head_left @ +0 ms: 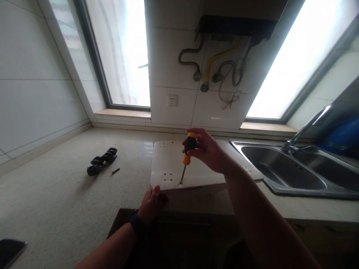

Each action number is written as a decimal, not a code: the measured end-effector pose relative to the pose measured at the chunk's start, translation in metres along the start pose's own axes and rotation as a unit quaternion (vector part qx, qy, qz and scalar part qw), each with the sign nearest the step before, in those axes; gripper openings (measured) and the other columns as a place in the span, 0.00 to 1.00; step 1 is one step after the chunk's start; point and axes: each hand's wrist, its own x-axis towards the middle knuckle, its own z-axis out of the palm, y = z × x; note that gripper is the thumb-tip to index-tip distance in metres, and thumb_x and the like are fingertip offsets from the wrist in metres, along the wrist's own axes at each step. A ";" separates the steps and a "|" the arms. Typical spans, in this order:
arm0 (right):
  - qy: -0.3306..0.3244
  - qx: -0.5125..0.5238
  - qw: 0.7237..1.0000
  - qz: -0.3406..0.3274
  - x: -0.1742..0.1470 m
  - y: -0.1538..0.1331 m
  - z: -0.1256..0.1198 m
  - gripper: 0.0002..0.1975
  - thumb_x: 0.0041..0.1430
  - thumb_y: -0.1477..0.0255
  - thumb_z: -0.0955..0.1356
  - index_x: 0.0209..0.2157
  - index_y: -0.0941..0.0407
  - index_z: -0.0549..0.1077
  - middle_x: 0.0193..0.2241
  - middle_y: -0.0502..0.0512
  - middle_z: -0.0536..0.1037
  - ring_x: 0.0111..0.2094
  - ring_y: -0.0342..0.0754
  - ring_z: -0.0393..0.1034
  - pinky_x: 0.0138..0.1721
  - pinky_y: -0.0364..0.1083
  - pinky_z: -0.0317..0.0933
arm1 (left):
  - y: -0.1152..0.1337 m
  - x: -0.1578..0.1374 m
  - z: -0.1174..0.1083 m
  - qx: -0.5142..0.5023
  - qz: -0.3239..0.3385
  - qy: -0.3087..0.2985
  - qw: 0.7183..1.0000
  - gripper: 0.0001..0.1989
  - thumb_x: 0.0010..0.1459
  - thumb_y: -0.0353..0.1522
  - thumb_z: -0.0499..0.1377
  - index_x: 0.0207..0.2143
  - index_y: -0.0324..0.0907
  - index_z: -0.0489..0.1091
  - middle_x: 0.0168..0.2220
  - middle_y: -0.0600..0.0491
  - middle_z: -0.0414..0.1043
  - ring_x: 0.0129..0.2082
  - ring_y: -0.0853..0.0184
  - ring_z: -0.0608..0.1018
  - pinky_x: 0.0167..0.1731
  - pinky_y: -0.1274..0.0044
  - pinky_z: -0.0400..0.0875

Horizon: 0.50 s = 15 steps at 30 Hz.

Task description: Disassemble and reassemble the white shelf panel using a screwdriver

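Observation:
My right hand (206,149) is wrapped round the yellow and black handle of a screwdriver (190,145). The screwdriver is nearly upright, its tip on the near part of a white board (207,168) with rounded corners. Small groups of dark holes show near the board's corners. My left hand (151,201) grips the board's near left corner, thumb on top and the other fingers partly hidden below the edge. Any screw under the tip is too small to make out.
Left on the speckled countertop (70,201) lie black caster-like parts (102,161) and a small metal bit (115,171). A dark flat object (11,250) is at the lower left. To the right is a steel double sink (280,164) with a faucet (305,129). Hoses (211,61) hang on the back wall.

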 end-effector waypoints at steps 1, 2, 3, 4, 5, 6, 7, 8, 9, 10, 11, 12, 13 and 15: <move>0.039 -0.048 0.998 0.000 0.000 -0.001 0.002 0.29 0.54 0.67 0.75 0.52 0.50 0.59 0.41 0.53 0.71 0.39 0.49 0.74 0.40 0.52 0.73 | 0.000 0.000 0.000 -0.001 -0.001 0.000 1.000 0.33 0.57 0.61 0.51 0.36 0.39 0.68 0.22 0.50 0.76 0.21 0.64 0.77 0.24 0.72 0.73; 0.078 -0.097 0.992 0.000 -0.001 -0.002 0.004 0.30 0.52 0.65 0.76 0.50 0.51 0.59 0.40 0.52 0.70 0.36 0.48 0.73 0.37 0.51 0.73 | 0.000 0.001 0.000 -0.002 -0.002 -0.001 1.000 0.33 0.57 0.61 0.51 0.36 0.39 0.68 0.22 0.50 0.75 0.21 0.64 0.77 0.24 0.72 0.73; 0.108 -0.139 0.984 -0.002 -0.001 -0.003 0.007 0.30 0.51 0.64 0.77 0.49 0.51 0.58 0.39 0.52 0.69 0.34 0.47 0.71 0.35 0.50 0.72 | 0.000 0.001 0.000 -0.002 -0.002 -0.002 1.000 0.33 0.57 0.61 0.51 0.36 0.39 0.68 0.21 0.50 0.75 0.21 0.64 0.76 0.24 0.73 0.73; 0.124 -0.171 0.977 -0.001 -0.002 -0.004 0.008 0.31 0.52 0.64 0.76 0.50 0.52 0.57 0.38 0.52 0.68 0.33 0.46 0.70 0.33 0.50 0.72 | 0.000 0.001 0.000 -0.001 -0.001 -0.003 1.000 0.33 0.57 0.61 0.51 0.36 0.39 0.68 0.22 0.50 0.76 0.21 0.64 0.77 0.24 0.73 0.73; 0.126 -0.192 0.973 0.002 -0.002 -0.005 0.009 0.31 0.54 0.64 0.75 0.53 0.52 0.56 0.38 0.51 0.68 0.32 0.46 0.69 0.33 0.50 0.72 | 0.000 0.001 0.000 0.001 0.001 -0.003 1.000 0.33 0.57 0.61 0.51 0.37 0.39 0.68 0.22 0.49 0.76 0.21 0.64 0.77 0.24 0.72 0.73; 0.114 -0.196 0.974 0.006 -0.003 -0.005 0.009 0.31 0.57 0.65 0.73 0.55 0.51 0.55 0.38 0.52 0.68 0.32 0.46 0.69 0.34 0.51 0.72 | 0.001 0.000 0.000 0.003 0.003 -0.002 1.000 0.32 0.58 0.61 0.51 0.37 0.39 0.68 0.22 0.49 0.76 0.21 0.64 0.77 0.25 0.72 0.73; 0.094 -0.184 0.978 0.008 -0.003 -0.005 0.009 0.30 0.59 0.66 0.71 0.58 0.51 0.54 0.39 0.53 0.68 0.34 0.46 0.70 0.36 0.51 0.73 | 0.001 0.000 0.000 0.004 0.004 -0.002 1.000 0.32 0.58 0.61 0.51 0.37 0.39 0.68 0.23 0.49 0.76 0.21 0.64 0.77 0.25 0.72 0.73; 0.068 -0.156 0.985 0.007 -0.004 -0.005 0.007 0.30 0.61 0.68 0.70 0.59 0.50 0.54 0.43 0.55 0.68 0.38 0.47 0.71 0.38 0.52 0.73 | 0.001 0.000 0.000 0.005 0.005 -0.001 1.000 0.32 0.58 0.61 0.51 0.37 0.39 0.68 0.23 0.49 0.76 0.21 0.64 0.77 0.25 0.72 0.74; 0.038 -0.119 0.992 0.003 -0.005 -0.004 0.005 0.29 0.62 0.70 0.68 0.60 0.48 0.53 0.47 0.57 0.67 0.42 0.49 0.72 0.42 0.52 0.73 | 0.001 0.000 0.000 0.005 0.004 -0.001 1.000 0.32 0.58 0.61 0.51 0.37 0.39 0.68 0.23 0.49 0.76 0.22 0.63 0.77 0.25 0.72 0.74; 0.008 -0.078 0.997 -0.004 -0.005 -0.002 0.002 0.29 0.62 0.72 0.67 0.61 0.47 0.53 0.52 0.59 0.65 0.47 0.50 0.72 0.45 0.53 0.73 | 0.001 -0.001 0.000 0.005 0.004 -0.001 1.000 0.33 0.58 0.61 0.51 0.37 0.39 0.68 0.23 0.49 0.76 0.22 0.63 0.77 0.25 0.72 0.74; -0.018 -0.041 0.999 -0.010 -0.006 -0.001 -0.001 0.29 0.63 0.73 0.67 0.62 0.46 0.52 0.56 0.60 0.63 0.50 0.50 0.71 0.48 0.53 0.72 | 0.001 -0.001 0.000 0.006 0.003 -0.001 1.000 0.33 0.58 0.61 0.51 0.37 0.39 0.68 0.23 0.50 0.76 0.22 0.63 0.77 0.25 0.72 0.74; -0.036 -0.014 0.999 -0.013 -0.006 0.000 -0.003 0.30 0.63 0.74 0.66 0.62 0.45 0.51 0.58 0.61 0.61 0.51 0.50 0.72 0.49 0.54 0.71 | 0.001 -0.001 0.000 0.010 0.004 0.000 1.000 0.33 0.57 0.61 0.51 0.36 0.39 0.68 0.22 0.49 0.76 0.22 0.63 0.77 0.25 0.72 0.74; -0.044 -0.003 0.999 -0.012 -0.007 0.001 -0.005 0.30 0.63 0.74 0.66 0.62 0.45 0.51 0.58 0.60 0.62 0.51 0.50 0.72 0.50 0.54 0.71 | 0.002 -0.001 0.000 0.013 0.004 0.001 1.000 0.33 0.57 0.61 0.51 0.35 0.40 0.68 0.22 0.49 0.76 0.22 0.63 0.77 0.25 0.72 0.74; -0.033 -0.018 0.999 -0.004 -0.008 0.001 -0.006 0.29 0.63 0.74 0.67 0.61 0.46 0.53 0.53 0.58 0.66 0.48 0.49 0.74 0.50 0.54 0.71 | 0.002 0.000 0.000 0.014 0.003 0.004 1.000 0.33 0.57 0.62 0.51 0.35 0.40 0.68 0.22 0.49 0.76 0.21 0.63 0.77 0.25 0.72 0.74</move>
